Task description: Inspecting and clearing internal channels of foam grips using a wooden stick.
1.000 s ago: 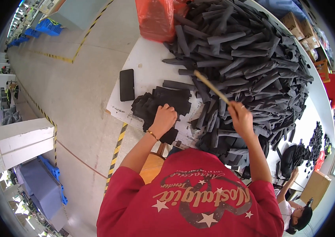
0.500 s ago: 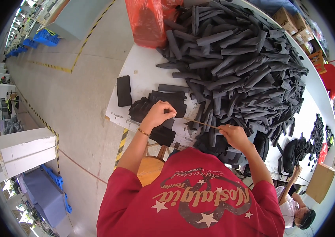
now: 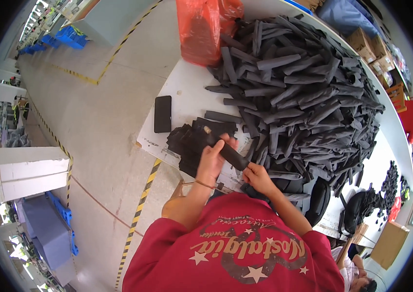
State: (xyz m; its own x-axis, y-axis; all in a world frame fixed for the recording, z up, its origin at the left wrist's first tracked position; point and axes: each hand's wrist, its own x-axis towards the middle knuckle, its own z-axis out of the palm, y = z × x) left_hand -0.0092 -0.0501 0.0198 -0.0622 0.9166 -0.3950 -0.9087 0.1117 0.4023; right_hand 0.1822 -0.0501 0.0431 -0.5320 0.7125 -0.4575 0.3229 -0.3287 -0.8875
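A dark fabric tube point(image 3: 234, 158) stretches between my two hands, slanting from upper left to lower right above the table's near edge. My left hand point(image 3: 211, 160) is closed around its middle, the fingers partly blurred. At the near end, my right hand point(image 3: 259, 178) grips the tube with fingers pressed together. A small tan tip point(image 3: 207, 130) shows at the far end; I cannot make out whether it belongs to a stick inside. Flat black fabric pieces point(image 3: 181, 145) lie in a stack beside my left hand. One loose dark tube point(image 3: 223, 117) rests just beyond them.
A large heap of dark fabric tubes point(image 3: 304, 92) covers the table's middle and right. A black phone point(image 3: 162, 114) lies on the white table point(image 3: 187, 90) near its left edge. Behind stands a red plastic bag point(image 3: 199, 34). Another person point(image 3: 350, 270) sits at lower right.
My hands have come closer together. The thin brown stick stretched between them before is no longer plainly visible, and a dark fabric tube is now in both hands. The view has shifted slightly.
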